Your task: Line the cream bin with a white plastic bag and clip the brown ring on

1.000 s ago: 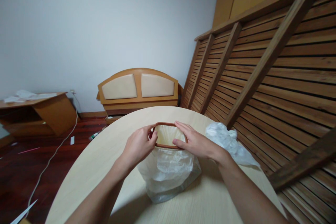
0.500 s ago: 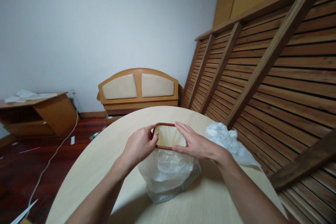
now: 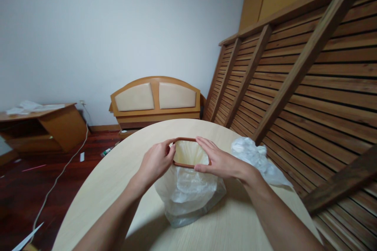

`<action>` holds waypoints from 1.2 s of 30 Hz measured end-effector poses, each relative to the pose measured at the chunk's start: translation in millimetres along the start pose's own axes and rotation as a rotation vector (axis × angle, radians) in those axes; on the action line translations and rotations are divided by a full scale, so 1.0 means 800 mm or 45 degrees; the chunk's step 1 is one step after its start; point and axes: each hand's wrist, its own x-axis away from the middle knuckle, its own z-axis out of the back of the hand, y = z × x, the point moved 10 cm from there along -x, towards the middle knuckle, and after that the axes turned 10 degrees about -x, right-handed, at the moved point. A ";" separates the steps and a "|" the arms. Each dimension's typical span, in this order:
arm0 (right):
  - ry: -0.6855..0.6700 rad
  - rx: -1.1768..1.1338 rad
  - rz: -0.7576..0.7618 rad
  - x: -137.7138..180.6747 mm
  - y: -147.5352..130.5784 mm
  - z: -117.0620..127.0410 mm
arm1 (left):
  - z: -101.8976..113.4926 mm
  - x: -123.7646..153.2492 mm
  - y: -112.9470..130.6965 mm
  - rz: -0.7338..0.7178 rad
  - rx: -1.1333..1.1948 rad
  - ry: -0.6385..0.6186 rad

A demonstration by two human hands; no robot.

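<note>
A small trash bin lined with a translucent white plastic bag (image 3: 191,200) stands on the table in front of me, its walls hidden by the bag draped outside. Around its mouth sits a brown rim ring (image 3: 185,165), and pale yellowish lining shows inside. My left hand (image 3: 156,160) pinches the ring's left end, thumb at the inner edge and fingers curled at the back corner. At the right end, my right hand (image 3: 216,159) grips the ring, with the thumb along the front and the fingers along the back.
Crumpled white plastic bags (image 3: 250,153) lie at the right of the round pale table (image 3: 118,180). A slatted wooden frame (image 3: 294,98) leans close on the right. Behind stands a padded headboard (image 3: 156,94); a low desk (image 3: 59,125) and a cable (image 3: 63,170) are on the left.
My left thumb has drawn back slightly up and left along the ring's edge. My right hand and the bin stay almost still.
</note>
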 end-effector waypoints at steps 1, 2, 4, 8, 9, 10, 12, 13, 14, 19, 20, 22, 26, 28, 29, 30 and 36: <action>0.005 -0.004 0.015 0.000 0.001 0.000 | -0.001 -0.001 -0.001 0.007 -0.005 -0.001; 0.011 -0.006 0.033 -0.001 0.001 -0.001 | -0.001 -0.001 -0.002 0.014 -0.011 -0.003; 0.025 -0.004 0.061 -0.001 0.002 -0.001 | -0.002 -0.002 -0.004 0.020 -0.021 -0.010; 0.034 -0.005 0.061 -0.002 0.002 -0.001 | -0.004 -0.003 -0.008 0.018 -0.013 -0.015; 0.031 -0.004 0.056 -0.002 0.001 -0.001 | -0.004 -0.004 -0.009 0.014 -0.008 -0.005; 0.026 0.000 0.050 -0.002 0.000 -0.001 | -0.004 -0.005 -0.010 0.006 -0.003 0.010; 0.009 0.017 0.034 -0.002 0.000 -0.002 | -0.003 -0.008 -0.010 -0.028 0.024 0.064; 0.001 0.027 0.027 -0.002 0.000 -0.002 | -0.002 -0.009 -0.009 -0.062 0.047 0.103; -0.005 0.035 0.021 -0.002 0.000 -0.002 | -0.002 -0.010 -0.006 -0.107 0.077 0.141; 0.022 0.026 0.058 -0.002 -0.002 -0.001 | -0.015 -0.012 0.009 -0.298 0.208 0.138; 0.026 0.019 0.068 -0.002 -0.002 -0.001 | -0.019 -0.012 0.010 -0.305 0.222 0.109; 0.027 0.018 0.069 -0.002 -0.001 -0.001 | -0.023 -0.012 0.010 -0.308 0.238 0.070; 0.045 0.020 0.087 -0.002 0.002 -0.001 | -0.020 -0.011 0.013 -0.312 0.243 0.049; 0.057 0.015 0.111 -0.001 0.002 -0.001 | -0.019 -0.011 0.013 -0.312 0.242 0.047; 0.059 0.014 0.117 -0.002 0.002 -0.001 | -0.019 -0.010 0.014 -0.311 0.242 0.047; 0.058 0.014 0.118 -0.002 0.003 -0.002 | -0.019 -0.010 0.014 -0.311 0.240 0.046; 0.030 0.031 0.074 -0.002 0.003 -0.003 | -0.022 -0.009 0.014 -0.328 0.187 0.024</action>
